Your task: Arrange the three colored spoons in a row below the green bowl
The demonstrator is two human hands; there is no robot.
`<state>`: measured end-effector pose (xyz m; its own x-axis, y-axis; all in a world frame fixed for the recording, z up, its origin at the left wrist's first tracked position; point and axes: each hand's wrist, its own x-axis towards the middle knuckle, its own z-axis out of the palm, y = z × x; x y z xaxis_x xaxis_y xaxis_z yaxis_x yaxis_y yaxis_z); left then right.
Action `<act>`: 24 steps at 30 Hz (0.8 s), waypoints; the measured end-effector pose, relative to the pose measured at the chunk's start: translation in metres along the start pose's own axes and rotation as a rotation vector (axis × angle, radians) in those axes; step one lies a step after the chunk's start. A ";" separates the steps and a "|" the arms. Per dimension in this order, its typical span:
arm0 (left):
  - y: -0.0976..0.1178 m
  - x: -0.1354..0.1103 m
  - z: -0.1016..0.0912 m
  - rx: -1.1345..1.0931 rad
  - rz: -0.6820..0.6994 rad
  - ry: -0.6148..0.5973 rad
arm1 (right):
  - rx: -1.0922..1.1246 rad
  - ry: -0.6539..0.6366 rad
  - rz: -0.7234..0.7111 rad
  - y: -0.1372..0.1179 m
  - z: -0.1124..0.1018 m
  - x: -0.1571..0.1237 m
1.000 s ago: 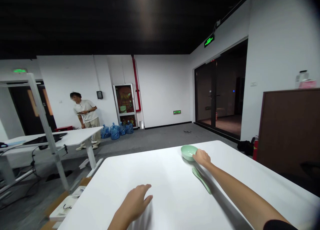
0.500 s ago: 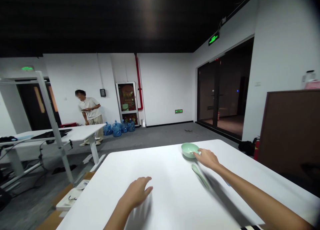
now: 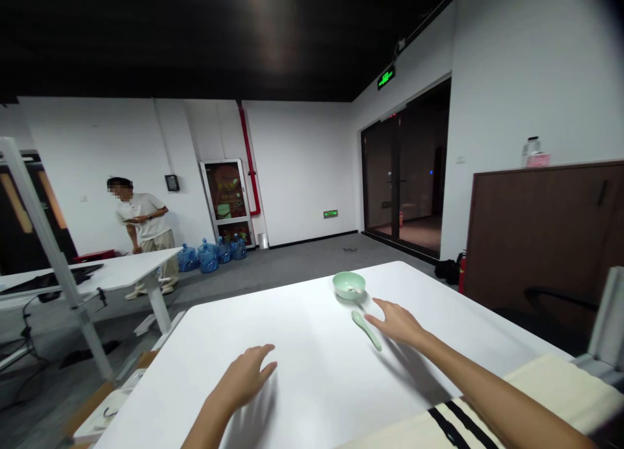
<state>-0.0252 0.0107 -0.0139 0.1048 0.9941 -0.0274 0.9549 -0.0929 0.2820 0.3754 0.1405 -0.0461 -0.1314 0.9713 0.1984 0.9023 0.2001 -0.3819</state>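
Observation:
A pale green bowl [image 3: 349, 285] stands near the far edge of the white table [image 3: 312, 319], with something small and pale at its rim. A matching pale green spoon [image 3: 366, 329] lies on the tabletop just in front of it. My right hand [image 3: 397, 323] is open and flat just to the right of the spoon, holding nothing and apart from the bowl. Nearer to me and to the left, my left hand [image 3: 244, 376] rests open on the bare tabletop, with nothing in it.
A cream cloth with black stripes [image 3: 487, 403] shows at the lower right. A person [image 3: 143, 221] stands beyond a white desk [image 3: 112, 272] at the left. Blue water jugs [image 3: 207, 257] stand by the wall. A dark brown cabinet [image 3: 541, 241] is at the right.
My right hand has come off the bowl's rim and drawn back beside the spoon. The view has turned, so the room shifts in the frame, and the striped cloth has come into view.

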 end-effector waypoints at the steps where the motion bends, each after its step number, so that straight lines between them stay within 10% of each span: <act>1: 0.000 0.001 0.000 0.000 0.000 -0.002 | 0.000 -0.001 -0.005 0.000 0.001 0.000; 24: -0.002 0.001 0.000 0.013 -0.013 -0.021 | 0.028 -0.004 -0.013 -0.005 -0.001 -0.004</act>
<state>-0.0272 0.0118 -0.0149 0.0985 0.9938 -0.0514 0.9598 -0.0813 0.2687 0.3722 0.1359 -0.0439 -0.1448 0.9691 0.1997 0.8888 0.2161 -0.4041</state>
